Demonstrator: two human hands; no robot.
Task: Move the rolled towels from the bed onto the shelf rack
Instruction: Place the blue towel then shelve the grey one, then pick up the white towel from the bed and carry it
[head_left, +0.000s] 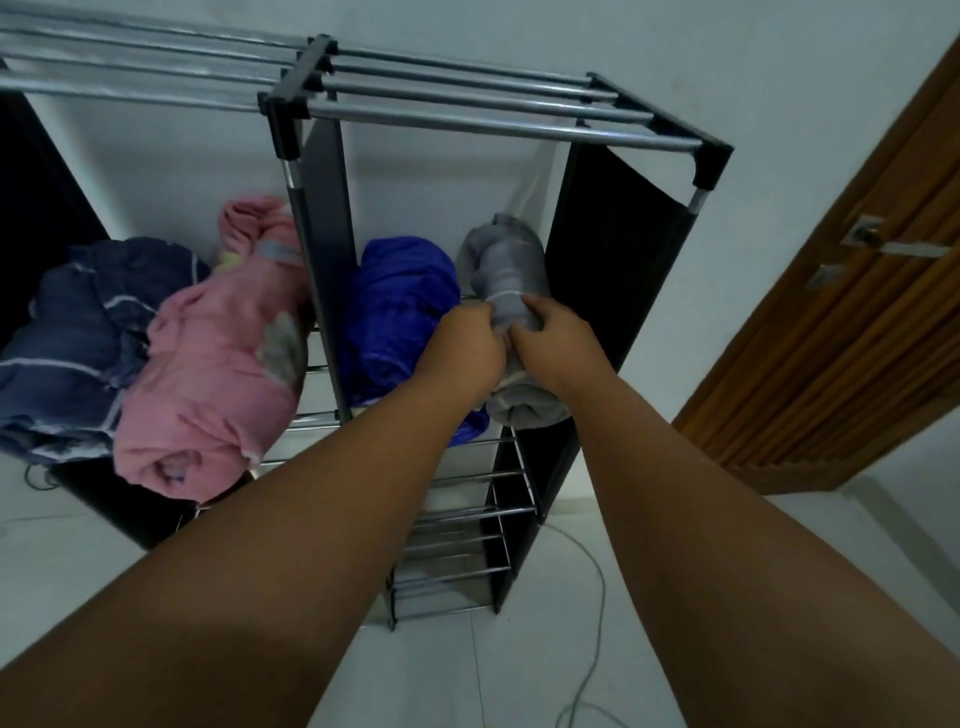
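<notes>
Gripped grey rolled towel (506, 275) with left hand (467, 348) and right hand (556, 343), fingers of both curled round its middle. Held it lying in right-hand bay of shelf rack (467, 111), just beside blue rolled towel (395, 312); pink roll (208, 374) and navy striped roll (67, 338) in left bay.

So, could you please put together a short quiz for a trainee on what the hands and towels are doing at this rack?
1. True or false: the left hand and the right hand both hold the grey towel.
2. In which part of the shelf rack does the grey towel lie? A) the left compartment B) the right compartment C) on the top bars
3. Fill in: the towels on the shelf rack number ____.

Key: 1 true; 2 B; 3 four.
</notes>
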